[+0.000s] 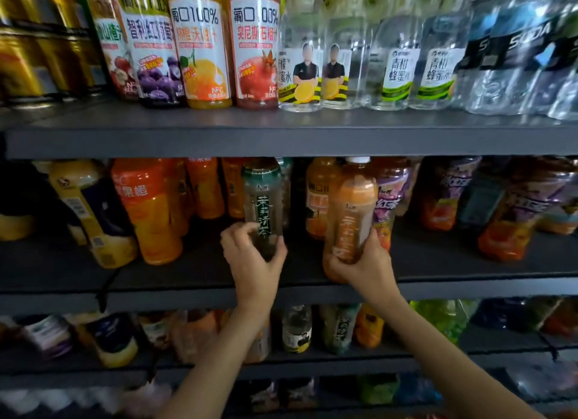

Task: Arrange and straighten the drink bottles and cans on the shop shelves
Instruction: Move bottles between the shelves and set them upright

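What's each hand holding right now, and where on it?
The left hand grips the green-label tea bottle round its lower body; the right hand grips the orange-label tea bottle near its base.

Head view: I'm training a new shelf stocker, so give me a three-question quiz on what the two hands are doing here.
1. True or false: both hands grip bottles on the middle shelf.
2. Which bottle does the left hand hold? A) green-capped tea bottle B) clear soda bottle C) gold can
3. Fill in: the right hand grips the ____ part of the orange-brown tea bottle.

Key
1. True.
2. A, the green-capped tea bottle.
3. Lower.
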